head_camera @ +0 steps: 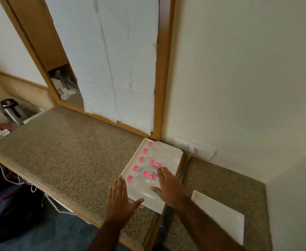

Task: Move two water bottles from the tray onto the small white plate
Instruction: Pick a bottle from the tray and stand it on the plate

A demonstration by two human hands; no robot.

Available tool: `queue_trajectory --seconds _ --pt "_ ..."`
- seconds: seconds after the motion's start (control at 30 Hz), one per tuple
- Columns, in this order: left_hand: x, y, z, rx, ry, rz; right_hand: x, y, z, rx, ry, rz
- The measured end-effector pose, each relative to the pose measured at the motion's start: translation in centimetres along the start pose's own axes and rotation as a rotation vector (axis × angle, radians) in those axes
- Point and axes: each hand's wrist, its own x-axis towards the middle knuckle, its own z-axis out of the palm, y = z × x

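Both hands are spread flat and hold nothing: the left hand [118, 200] hovers over the surface [67, 151] just off the near left corner of the tray [130, 166], thumb reaching toward the tray's near edge, while the right hand [167, 187] is over the tray's right side, fingers [160, 172] extended above the bottle bodies. Five bottles [145, 176] lie on their sides in the tray, side by side, pink caps pointing left; the nearest one [143, 187] lies directly between the two hands, its cap just ahead of the left fingertips and its body under the right thumb. Whether the right hand is touching any bottle cannot be told. The step looks like the first pick. To do it well, I would curl one hand around the middle of the nearest bottle, where the body is widest, and lift straight up so its neighbours do not roll; clear plastic is slippery and gives, so a firm wrap beats a fingertip pinch. The plate [219, 214] lies empty on the lower surface to the right, well apart from the tray and just right of the right forearm, so the right hand is better placed to carry; laid flat on it, a bottle might roll.
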Motion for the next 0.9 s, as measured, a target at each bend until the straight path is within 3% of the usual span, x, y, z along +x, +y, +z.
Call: queue_trajectory --seconds 0.2,0.5,0.9 --pt "-1.7 -1.8 3.9 -0.02 -0.063 -0.187 1.5 -1.5 4.5 -0.071 -0.192 -0.003" --pt "-1.2 -1.8 8.7 -0.122 -0.225 -0.299 3.5 -1.9 6.5 -0.144 -0.128 -0.017" --pt "-1.1 -1.4 9.7 -0.065 -0.113 -0.342 5.9 -4.0 6.3 -0.215 -0.196 0.017"
